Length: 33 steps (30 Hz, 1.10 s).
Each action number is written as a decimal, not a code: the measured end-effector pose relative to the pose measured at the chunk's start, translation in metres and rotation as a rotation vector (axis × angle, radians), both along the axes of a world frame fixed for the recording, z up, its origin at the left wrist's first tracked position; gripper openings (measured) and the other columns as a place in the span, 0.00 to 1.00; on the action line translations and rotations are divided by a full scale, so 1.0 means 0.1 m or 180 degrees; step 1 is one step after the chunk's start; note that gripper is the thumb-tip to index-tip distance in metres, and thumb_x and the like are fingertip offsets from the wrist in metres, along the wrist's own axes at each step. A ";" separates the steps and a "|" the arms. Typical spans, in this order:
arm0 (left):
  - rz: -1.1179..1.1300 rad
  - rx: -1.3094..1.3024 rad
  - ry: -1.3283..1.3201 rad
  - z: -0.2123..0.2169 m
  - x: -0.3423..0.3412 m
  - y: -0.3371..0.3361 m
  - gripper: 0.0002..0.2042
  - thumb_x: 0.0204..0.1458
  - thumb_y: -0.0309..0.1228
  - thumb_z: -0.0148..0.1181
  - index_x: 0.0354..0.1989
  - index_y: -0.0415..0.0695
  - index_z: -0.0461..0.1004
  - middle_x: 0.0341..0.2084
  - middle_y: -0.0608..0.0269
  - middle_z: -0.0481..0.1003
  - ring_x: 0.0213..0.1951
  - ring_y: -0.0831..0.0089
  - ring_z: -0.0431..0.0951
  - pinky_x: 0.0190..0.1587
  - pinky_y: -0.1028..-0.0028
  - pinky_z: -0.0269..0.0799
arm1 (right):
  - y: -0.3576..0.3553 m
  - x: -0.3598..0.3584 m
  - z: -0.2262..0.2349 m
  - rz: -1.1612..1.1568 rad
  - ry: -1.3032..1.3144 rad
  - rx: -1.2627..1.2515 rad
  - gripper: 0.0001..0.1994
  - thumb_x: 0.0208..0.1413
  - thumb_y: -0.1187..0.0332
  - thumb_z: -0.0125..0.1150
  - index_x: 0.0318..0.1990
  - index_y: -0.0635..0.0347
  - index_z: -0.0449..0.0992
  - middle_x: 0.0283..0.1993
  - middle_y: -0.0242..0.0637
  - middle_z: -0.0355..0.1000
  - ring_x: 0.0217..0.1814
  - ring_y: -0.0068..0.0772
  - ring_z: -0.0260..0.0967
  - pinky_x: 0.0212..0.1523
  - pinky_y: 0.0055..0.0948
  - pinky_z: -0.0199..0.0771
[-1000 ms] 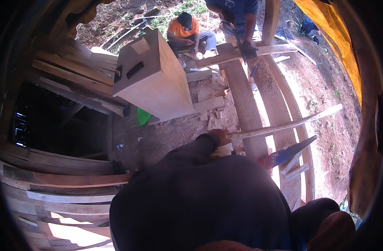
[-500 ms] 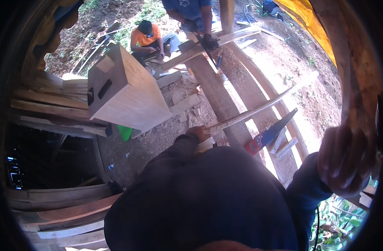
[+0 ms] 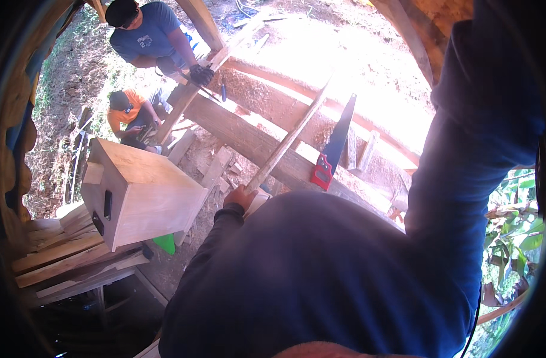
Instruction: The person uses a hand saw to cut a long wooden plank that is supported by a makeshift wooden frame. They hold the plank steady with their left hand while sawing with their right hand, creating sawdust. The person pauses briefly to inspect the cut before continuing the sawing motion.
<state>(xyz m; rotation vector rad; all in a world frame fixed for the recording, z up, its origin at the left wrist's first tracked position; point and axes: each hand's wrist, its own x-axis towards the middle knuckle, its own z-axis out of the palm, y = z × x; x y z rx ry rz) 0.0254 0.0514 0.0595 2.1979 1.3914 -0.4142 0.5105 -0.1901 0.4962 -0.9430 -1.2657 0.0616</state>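
Note:
My left hand is closed around the near end of a long, thin wooden strip. The strip slants away to the upper right across the bench planks. My right arm reaches up along the right side, and its hand is out of sight past the upper rim. A handsaw with a red handle and dark blade lies on the planks to the right of the strip. Beside it are two short wood pieces, one of them a pale block.
A tall wooden box with slots stands at the left, near stacked boards. A co-worker in a blue shirt bends over a plank with a black-gloved hand. Another person in orange sits low behind the box.
The view has swung, so the bench and box sit farther left. My right hand has risen out of the picture. My left hand still holds the strip.

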 end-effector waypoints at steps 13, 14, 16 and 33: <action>-0.0036 0.0131 -0.0090 -0.17 -0.11 0.05 0.34 0.57 0.62 0.62 0.57 0.43 0.78 0.49 0.41 0.82 0.54 0.43 0.82 0.57 0.51 0.76 | -0.35 0.19 0.30 -0.0033 -0.0039 0.0260 0.12 0.68 0.54 0.56 0.49 0.47 0.75 0.31 0.31 0.73 0.33 0.27 0.71 0.45 0.41 0.76; -0.0026 0.0129 -0.0097 -0.09 -0.09 0.01 0.34 0.57 0.62 0.62 0.57 0.42 0.78 0.49 0.40 0.82 0.54 0.43 0.82 0.57 0.51 0.76 | -0.36 0.19 0.27 -0.0031 -0.0023 0.0237 0.11 0.68 0.54 0.56 0.49 0.47 0.75 0.31 0.31 0.73 0.33 0.27 0.72 0.45 0.41 0.76; 0.0003 0.0132 -0.0127 0.03 -0.04 -0.02 0.35 0.56 0.62 0.62 0.57 0.42 0.77 0.49 0.40 0.82 0.54 0.43 0.82 0.58 0.51 0.76 | -0.35 0.21 0.26 -0.0065 -0.0033 0.0215 0.11 0.69 0.54 0.56 0.49 0.48 0.75 0.31 0.31 0.73 0.33 0.27 0.72 0.45 0.41 0.76; 0.0001 0.0204 -0.0151 -0.03 -0.05 -0.03 0.35 0.58 0.62 0.61 0.57 0.41 0.77 0.49 0.38 0.82 0.54 0.42 0.82 0.57 0.51 0.76 | -0.43 0.22 0.36 -0.0112 -0.0018 0.0118 0.11 0.70 0.56 0.53 0.50 0.49 0.75 0.31 0.34 0.74 0.33 0.27 0.72 0.43 0.41 0.75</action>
